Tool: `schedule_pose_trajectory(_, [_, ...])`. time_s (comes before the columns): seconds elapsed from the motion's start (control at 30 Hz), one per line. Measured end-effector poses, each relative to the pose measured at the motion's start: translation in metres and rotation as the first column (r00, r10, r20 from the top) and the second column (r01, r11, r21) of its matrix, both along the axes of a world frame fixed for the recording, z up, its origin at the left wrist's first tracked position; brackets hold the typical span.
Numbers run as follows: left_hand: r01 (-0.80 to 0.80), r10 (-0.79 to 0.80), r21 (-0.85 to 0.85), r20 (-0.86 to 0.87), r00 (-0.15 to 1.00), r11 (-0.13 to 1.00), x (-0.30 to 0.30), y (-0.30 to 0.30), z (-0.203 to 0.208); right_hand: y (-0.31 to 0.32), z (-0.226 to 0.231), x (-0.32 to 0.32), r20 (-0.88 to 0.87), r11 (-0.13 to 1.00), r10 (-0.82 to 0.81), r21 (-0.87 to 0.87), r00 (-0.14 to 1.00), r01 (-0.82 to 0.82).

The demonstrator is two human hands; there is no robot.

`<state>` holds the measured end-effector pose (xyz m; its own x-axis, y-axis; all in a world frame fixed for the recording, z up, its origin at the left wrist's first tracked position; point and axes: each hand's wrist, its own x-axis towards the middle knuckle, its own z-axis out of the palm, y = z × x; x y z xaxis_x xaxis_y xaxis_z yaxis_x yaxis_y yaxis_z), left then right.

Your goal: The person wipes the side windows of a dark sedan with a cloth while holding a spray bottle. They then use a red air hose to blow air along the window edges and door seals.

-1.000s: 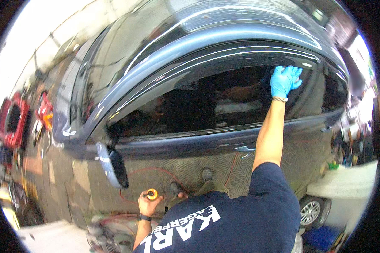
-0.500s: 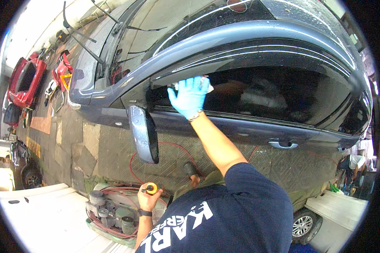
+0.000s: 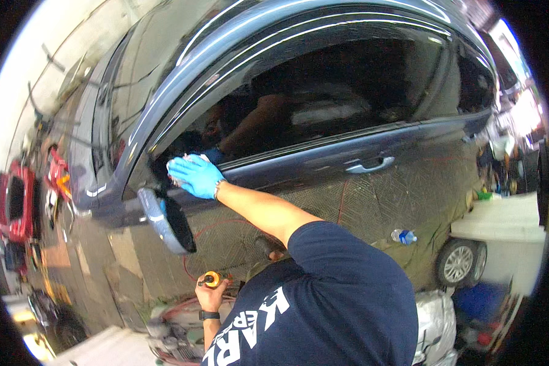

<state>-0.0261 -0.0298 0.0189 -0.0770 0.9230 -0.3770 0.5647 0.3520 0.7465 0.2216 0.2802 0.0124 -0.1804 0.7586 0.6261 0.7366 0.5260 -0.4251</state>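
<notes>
The tinted front side window [image 3: 341, 100] of the dark blue-grey car is stretching across the scene ahead of you, its long axis running left to right and its narrow front corner pointing left, toward the side mirror [image 3: 155, 210]. At that lower left corner, a pale, crumpled cloth [image 3: 171, 167] is showing past your blue-gloved right hand [image 3: 195, 175]. Your right fingers are lying flat and stretched out over it rather than gripping; most of it is hiding under the glove, so you cannot tell its long axis.

You are probably working on the wiping step, at the mirror end of the glass. The next move is likely calling for a flat palm and even pressure along the lower edge, with your knuckles staying clear of the mirror.

Nearer you, at the lower left, your bare left hand [image 3: 210, 297] is closing around an orange-topped bottle [image 3: 212, 279], whose black tip is pointing left; you are seeing it nearly end-on.

Farther out, the door handle [image 3: 370, 165] is sitting right of your forearm, a clear plastic bottle [image 3: 404, 236] is lying on the floor to the right, and a red car body panel [image 3: 18, 201] is standing far left.
</notes>
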Motion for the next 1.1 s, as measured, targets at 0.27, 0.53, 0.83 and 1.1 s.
schedule_pose_trajectory(0.27, [0.182,-0.181,0.067,-0.023,0.983,0.981,0.050,0.033,-0.038,-0.104,0.059,0.248,0.108,0.785,-0.618,0.022,0.779,0.619])
schedule_pose_trajectory(0.53, [0.334,-0.332,0.023,-0.067,0.941,0.942,0.146,0.059,-0.009,-0.167,0.001,0.569,-0.054,0.146,-0.988,-0.025,0.144,0.989])
schedule_pose_trajectory(0.83, [0.368,-0.343,0.120,-0.187,0.921,0.922,0.143,0.056,0.013,-0.116,-0.002,0.383,-0.027,0.474,-0.877,0.126,0.480,0.872])
schedule_pose_trajectory(1.1, [0.220,-0.191,0.150,-0.184,0.964,0.964,0.070,0.016,0.028,-0.057,0.030,0.124,0.175,0.992,-0.060,-0.102,0.983,0.079])
